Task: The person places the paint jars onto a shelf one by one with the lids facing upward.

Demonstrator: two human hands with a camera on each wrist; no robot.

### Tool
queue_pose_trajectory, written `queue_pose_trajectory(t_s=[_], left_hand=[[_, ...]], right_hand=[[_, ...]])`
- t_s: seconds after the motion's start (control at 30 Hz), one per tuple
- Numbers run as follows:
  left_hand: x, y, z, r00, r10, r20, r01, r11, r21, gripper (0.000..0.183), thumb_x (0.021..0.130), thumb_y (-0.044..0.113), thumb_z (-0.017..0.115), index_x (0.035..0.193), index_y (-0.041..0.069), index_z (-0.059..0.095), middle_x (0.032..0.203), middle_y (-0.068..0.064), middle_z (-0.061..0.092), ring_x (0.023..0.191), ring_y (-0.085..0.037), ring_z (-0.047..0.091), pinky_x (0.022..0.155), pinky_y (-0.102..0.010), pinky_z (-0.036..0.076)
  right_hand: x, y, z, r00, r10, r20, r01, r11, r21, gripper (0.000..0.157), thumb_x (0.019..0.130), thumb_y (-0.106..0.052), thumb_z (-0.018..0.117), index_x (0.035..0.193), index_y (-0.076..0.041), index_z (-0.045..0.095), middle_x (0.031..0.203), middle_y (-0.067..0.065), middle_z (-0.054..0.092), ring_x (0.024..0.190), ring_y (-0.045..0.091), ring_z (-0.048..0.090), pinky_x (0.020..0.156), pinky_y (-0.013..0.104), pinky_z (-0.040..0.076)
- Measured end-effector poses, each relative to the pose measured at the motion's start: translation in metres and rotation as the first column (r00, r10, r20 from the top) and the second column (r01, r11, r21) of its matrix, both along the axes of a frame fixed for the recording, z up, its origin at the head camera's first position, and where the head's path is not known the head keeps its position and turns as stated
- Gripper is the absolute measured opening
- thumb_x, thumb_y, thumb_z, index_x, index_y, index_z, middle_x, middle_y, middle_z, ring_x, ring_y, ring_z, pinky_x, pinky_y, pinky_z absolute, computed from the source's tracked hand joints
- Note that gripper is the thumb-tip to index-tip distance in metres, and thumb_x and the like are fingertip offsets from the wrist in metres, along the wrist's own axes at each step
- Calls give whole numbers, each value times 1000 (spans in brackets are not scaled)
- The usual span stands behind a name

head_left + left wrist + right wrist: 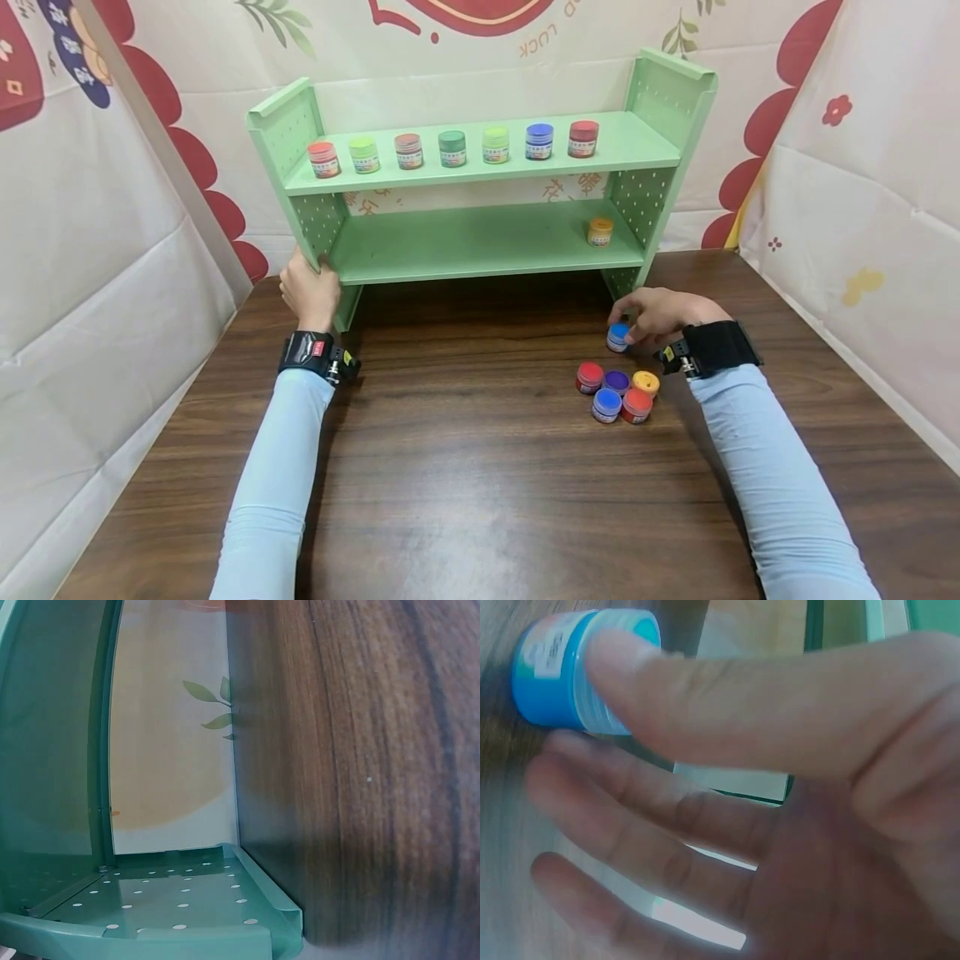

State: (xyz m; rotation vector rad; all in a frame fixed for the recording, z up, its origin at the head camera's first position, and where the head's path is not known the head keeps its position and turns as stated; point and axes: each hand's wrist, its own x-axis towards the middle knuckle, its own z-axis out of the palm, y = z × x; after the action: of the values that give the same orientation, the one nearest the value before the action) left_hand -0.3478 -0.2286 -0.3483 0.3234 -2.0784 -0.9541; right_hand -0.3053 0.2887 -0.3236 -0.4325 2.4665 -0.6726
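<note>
Seven upright jars (452,150): lined up along the upper shelf (630,143) of the green rack (671,96), with pinkish-red, light green, brownish-red, dark green, light green, blue and dark red contents seen from left to right.
Lower shelf (465,242): one orange-yellow jar (600,232) is carried near its right end.
Right hand (663,312): the light-blue jar (617,337) is pinched between thumb and finger; the other fingers are held apart and loosely extended.
Light-blue jar: held before the rack's right end; whether the tabletop (450,467) is touched cannot be told.
Jar cluster: a red jar (589,377), a purple jar (617,382) and a yellow jar (645,383) are set behind a darker blue jar (607,406) and an orange-red jar (637,406), all near the pinched one.
Left hand (310,292): the rack's left side panel is gripped by its edge, the fingers being partly hidden.
Forearms: covered by light-blue sleeves (780,467).
Backdrop: a pale printed cloth (480,92) is hung behind the rack.
</note>
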Motion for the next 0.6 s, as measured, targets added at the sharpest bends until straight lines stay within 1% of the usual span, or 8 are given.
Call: queue_pose_trajectory(t_s=[0.13,0.27,0.37,0.5,0.6], left_hand=[[0,0,-1,1000,2,-1,-2,1000,-3,17,95,12,59,107,5,68,117,-19,76,109,-46,70,88,-60,51],[0,-1,-2,1000,2,-3,-2,1000,-6,15,95,12,60,106,5,67,116,-20,76,109,-47,70,88,-61,51],[0,0,-1,1000,0,-6,0,1000,-6,15,95,12,60,107,5,67,116,-20,76,108,-48,70,88,-61,51],[1,0,-1,1000,1,-9,-1,1000,-7,16,95,11,60,107,4,68,116,-20,76,107,-48,70,87,-61,51],[1,0,-1,1000,3,-13,-3,1000,-11,16,95,11,60,106,4,68,115,-20,76,106,-48,70,86,-62,51]], right_hand=[[-1,-1,0,998,39,-55,-38,999,25,39,96,-1,64,135,1,60,122,27,59,103,29,58,80,40,60],[-2,-2,-1,994,53,-98,-47,997,60,39,96,-13,70,133,-2,62,124,23,62,107,30,58,85,42,56],[-3,-3,-3,989,63,-133,-52,995,84,36,96,-20,72,127,-3,65,122,20,65,105,29,58,83,40,53],[-4,-3,-5,990,60,-129,-49,995,81,29,96,-19,72,120,-4,66,115,18,66,97,26,59,75,37,52],[-5,-3,-5,990,64,-123,-55,995,78,31,94,-17,73,121,-3,66,114,18,67,96,26,61,76,38,54]])
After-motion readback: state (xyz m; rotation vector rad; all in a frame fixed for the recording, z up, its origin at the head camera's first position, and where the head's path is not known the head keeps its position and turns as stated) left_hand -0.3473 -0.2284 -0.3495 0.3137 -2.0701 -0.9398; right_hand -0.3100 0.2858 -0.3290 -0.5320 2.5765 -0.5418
